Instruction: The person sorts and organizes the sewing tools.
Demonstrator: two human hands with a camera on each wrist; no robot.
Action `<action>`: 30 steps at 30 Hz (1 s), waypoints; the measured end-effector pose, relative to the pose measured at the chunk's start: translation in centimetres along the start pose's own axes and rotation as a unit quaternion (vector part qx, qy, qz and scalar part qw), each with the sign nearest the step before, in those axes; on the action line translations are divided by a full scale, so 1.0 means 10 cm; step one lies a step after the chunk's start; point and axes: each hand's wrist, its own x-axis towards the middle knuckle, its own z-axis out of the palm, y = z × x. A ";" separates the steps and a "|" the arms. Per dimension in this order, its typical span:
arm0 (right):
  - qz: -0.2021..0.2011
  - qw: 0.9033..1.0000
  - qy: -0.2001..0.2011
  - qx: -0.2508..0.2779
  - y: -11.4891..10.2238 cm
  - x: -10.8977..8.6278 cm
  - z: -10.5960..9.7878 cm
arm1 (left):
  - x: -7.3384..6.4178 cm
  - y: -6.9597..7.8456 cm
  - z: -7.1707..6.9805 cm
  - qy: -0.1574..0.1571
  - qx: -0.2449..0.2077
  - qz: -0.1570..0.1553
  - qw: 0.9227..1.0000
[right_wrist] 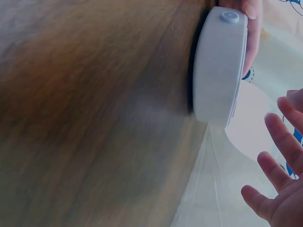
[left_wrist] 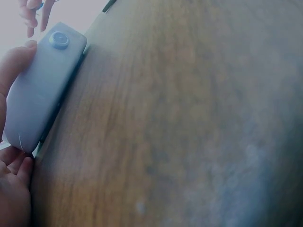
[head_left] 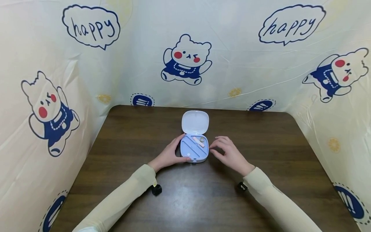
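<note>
A small pale blue case (head_left: 194,149) lies in the middle of the dark wooden table (head_left: 261,135) with its white lid (head_left: 195,122) raised toward the back. Inside it are a pink strip and a small round piece (head_left: 198,140). My left hand (head_left: 171,154) grips the case's left side, thumb near the front button (left_wrist: 59,39). The case's side (left_wrist: 42,90) fills the left wrist view. My right hand (head_left: 227,153) hovers just right of the case, fingers relaxed and apart (right_wrist: 277,170), holding nothing. The case body (right_wrist: 218,66) shows in the right wrist view.
Cream plastic sheeting printed with cartoon bears and "happy" bubbles (head_left: 186,61) walls the table on the left, back and right. Both arms wear cream sleeves with small black wrist cameras (head_left: 156,189).
</note>
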 end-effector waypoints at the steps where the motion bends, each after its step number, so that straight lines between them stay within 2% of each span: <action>1: 0.003 1.000 0.000 0.001 0.00 -0.02 -0.02 | 0.00 0.00 0.00 0.000 0.000 0.000 1.000; 8: 0.019 1.000 0.007 -0.009 0.05 -0.18 -0.10 | 0.00 -0.01 0.00 0.002 0.003 -0.005 1.000; 19: 0.038 0.997 0.050 -0.036 0.15 -0.51 -0.22 | 0.01 -0.01 0.01 0.003 0.000 -0.002 1.000; 30: 0.050 0.994 0.073 -0.067 0.22 -0.78 -0.30 | 0.01 -0.01 0.01 0.001 0.006 -0.006 1.000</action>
